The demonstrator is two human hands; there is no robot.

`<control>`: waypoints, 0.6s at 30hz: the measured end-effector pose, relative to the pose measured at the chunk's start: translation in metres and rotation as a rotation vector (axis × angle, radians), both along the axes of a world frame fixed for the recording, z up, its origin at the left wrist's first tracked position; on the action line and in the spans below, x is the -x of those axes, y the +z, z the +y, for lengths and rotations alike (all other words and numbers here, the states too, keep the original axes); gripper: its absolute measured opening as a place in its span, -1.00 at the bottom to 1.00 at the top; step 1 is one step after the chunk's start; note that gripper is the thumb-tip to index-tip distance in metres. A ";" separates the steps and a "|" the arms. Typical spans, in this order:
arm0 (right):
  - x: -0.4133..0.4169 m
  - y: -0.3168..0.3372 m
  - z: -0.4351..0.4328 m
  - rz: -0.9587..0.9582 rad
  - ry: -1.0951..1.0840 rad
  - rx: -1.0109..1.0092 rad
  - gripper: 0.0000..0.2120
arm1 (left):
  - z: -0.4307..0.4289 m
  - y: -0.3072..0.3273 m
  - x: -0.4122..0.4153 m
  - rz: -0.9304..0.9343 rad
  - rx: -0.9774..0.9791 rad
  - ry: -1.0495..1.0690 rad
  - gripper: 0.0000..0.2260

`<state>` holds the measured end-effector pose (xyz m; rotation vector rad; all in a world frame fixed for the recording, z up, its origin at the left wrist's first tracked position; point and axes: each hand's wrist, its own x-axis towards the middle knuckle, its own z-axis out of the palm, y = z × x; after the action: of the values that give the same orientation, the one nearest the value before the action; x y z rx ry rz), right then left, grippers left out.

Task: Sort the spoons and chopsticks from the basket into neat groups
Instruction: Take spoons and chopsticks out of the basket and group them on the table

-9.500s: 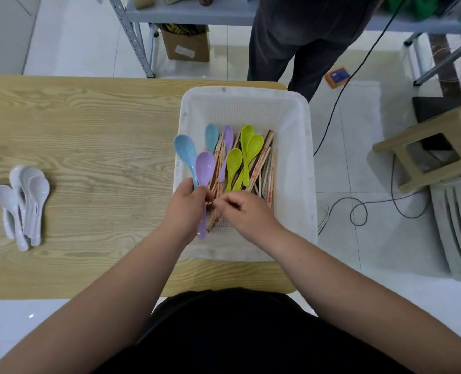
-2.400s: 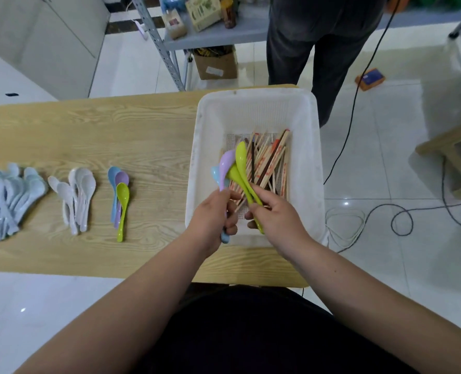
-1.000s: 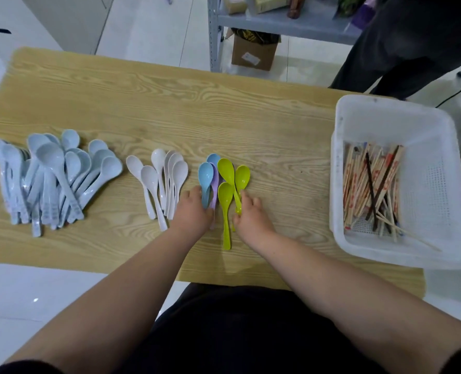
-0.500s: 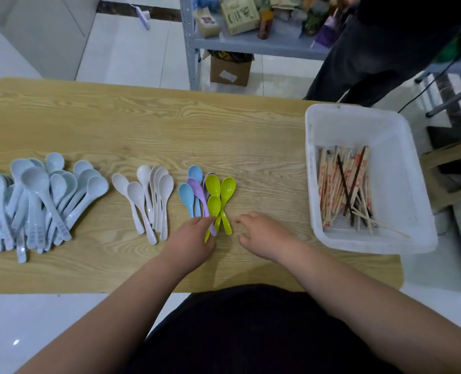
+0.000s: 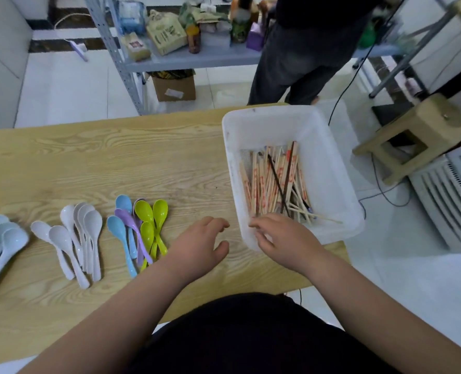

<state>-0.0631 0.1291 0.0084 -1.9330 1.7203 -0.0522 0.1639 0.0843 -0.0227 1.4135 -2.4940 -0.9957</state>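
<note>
A white plastic basket [image 5: 329, 168] sits at the table's right end with several wooden and dark chopsticks [image 5: 275, 182] lying in it. My right hand [image 5: 280, 238] reaches over the basket's near rim, fingers loosely curled just short of the chopstick ends, holding nothing. My left hand [image 5: 199, 247] hovers empty over the wood between the basket and a pile of blue, purple and green spoons [image 5: 140, 228]. Further left lie a group of white spoons [image 5: 72, 238] and pale blue spoons [image 5: 0, 244] at the frame's left edge.
The wooden table [image 5: 102, 163] ends just right of the basket. A person in dark trousers [image 5: 299, 58] stands beyond the far edge, beside a metal shelf [image 5: 191, 58] of goods. A wooden stool [image 5: 413, 136] and cables are on the floor to the right.
Both hands have left the coloured spoons and moved right. My right hand now reaches into the basket's near end, and my left hand follows over the table.
</note>
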 end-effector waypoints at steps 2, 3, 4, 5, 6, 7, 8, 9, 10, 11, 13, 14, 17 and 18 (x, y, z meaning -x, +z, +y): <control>0.032 -0.004 -0.005 0.010 0.019 0.009 -0.67 | -0.008 0.004 0.031 0.021 0.045 0.015 -0.53; 0.049 -0.005 -0.008 0.020 0.038 0.010 -0.66 | -0.011 0.005 0.046 0.025 0.063 0.033 -0.59; 0.067 -0.007 -0.011 0.029 0.057 0.013 -0.66 | -0.012 0.006 0.062 0.029 0.083 0.042 -0.66; 0.085 -0.008 -0.014 0.037 0.075 0.029 -0.66 | -0.012 0.005 0.078 0.034 0.111 0.035 -0.71; 0.103 -0.011 -0.017 0.044 0.093 0.061 -0.66 | -0.012 0.003 0.093 0.023 0.132 0.014 -0.74; 0.121 -0.015 -0.020 0.050 0.109 0.092 -0.67 | -0.011 0.000 0.108 -0.003 0.136 -0.012 -0.75; 0.138 -0.021 -0.022 0.053 0.122 0.118 -0.68 | -0.009 -0.003 0.123 -0.041 0.114 -0.034 -0.75; 0.154 -0.027 -0.025 0.060 0.133 0.128 -0.69 | -0.008 -0.007 0.136 -0.084 0.078 -0.046 -0.73; 0.168 -0.033 -0.027 0.068 0.150 0.137 -0.70 | -0.008 -0.011 0.149 -0.133 0.027 -0.037 -0.70; 0.180 -0.039 -0.029 0.070 0.177 0.142 -0.70 | -0.009 -0.015 0.161 -0.186 -0.030 -0.008 -0.67; 0.196 -0.050 -0.030 0.063 0.253 0.165 -0.71 | -0.015 -0.019 0.183 -0.284 -0.118 0.086 -0.61; 0.201 -0.055 -0.030 0.060 0.294 0.179 -0.72 | -0.019 -0.020 0.192 -0.319 -0.139 0.137 -0.58; 0.205 -0.063 -0.029 0.047 0.393 0.201 -0.70 | -0.038 -0.029 0.211 -0.418 -0.187 0.297 -0.48; 0.204 -0.064 -0.030 0.040 0.407 0.197 -0.69 | -0.044 -0.032 0.216 -0.460 -0.185 0.349 -0.45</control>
<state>-0.2671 0.0994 -0.0559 -2.4089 1.3555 -0.0338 -0.0521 0.0402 -0.0549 2.2637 -2.3369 -0.9298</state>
